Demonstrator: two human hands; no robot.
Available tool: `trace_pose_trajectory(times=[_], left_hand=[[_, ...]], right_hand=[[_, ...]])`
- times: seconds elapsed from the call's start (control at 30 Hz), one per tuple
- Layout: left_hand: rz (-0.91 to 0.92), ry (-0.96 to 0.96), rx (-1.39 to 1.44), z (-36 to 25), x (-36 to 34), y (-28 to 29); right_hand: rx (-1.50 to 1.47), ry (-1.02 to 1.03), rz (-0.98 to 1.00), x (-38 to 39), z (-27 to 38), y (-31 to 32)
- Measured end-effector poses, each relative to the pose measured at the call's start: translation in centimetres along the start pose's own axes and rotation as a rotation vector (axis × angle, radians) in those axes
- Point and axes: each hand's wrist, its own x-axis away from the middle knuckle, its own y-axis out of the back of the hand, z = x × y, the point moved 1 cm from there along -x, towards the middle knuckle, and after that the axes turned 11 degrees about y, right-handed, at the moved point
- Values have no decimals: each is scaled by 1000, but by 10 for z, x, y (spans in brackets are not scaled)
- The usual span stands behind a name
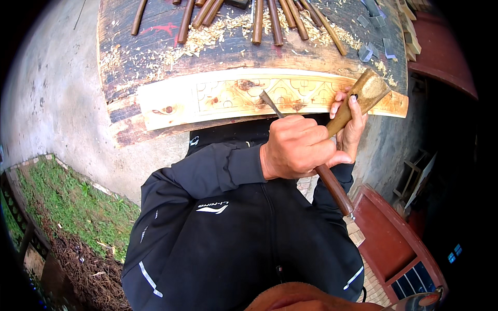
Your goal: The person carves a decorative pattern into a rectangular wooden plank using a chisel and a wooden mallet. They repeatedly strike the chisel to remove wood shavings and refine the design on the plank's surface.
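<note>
Here we are at the dark, weathered wooden worktop (122,31) across the top of the frame, and the pale, gently curved wooden board (166,98) lies along its near edge, plain at its left end, patterned with arcs and petal shapes over the rest. The left hand (298,145), mid-frame, has its fingers clamped around the long steel chisel with a reddish-brown wooden handle (334,189), blade aimed up and left over the pattern; whether the tip touches the wood, I can't tell! To its right, the right hand (353,122) has its fingers wrapped around the tapering yellow-brown wooden mallet (363,96), thick end toward the upper right. More wooden-handled tools (273,26) line the top of the frame among curly pale shavings (194,44). My call: we're at the placing of the edge, between cuts in the carving. The next move would call for the blade seated squarely on a pattern line, handle steady, and the mallet's head brought clear of the left hand, ready for a controlled tap.
</note>
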Motion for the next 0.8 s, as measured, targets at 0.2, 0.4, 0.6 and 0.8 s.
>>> trace_pose_trajectory(times=[0.2,0.4,0.6,0.8], left_hand=[[-48,37,-21,1,-1,-9],[-41,29,-30,-3,-3,-7],[-41,40,-31,0,-1,-10],[-43,42,-55,0,0,-10]], right_hand=[[-1,-19,-39,2,2,-3],[-8,-7,-7,1,1,-2],[-4,-18,-9,1,1,-2],[5,-4,4,0,2,-3]])
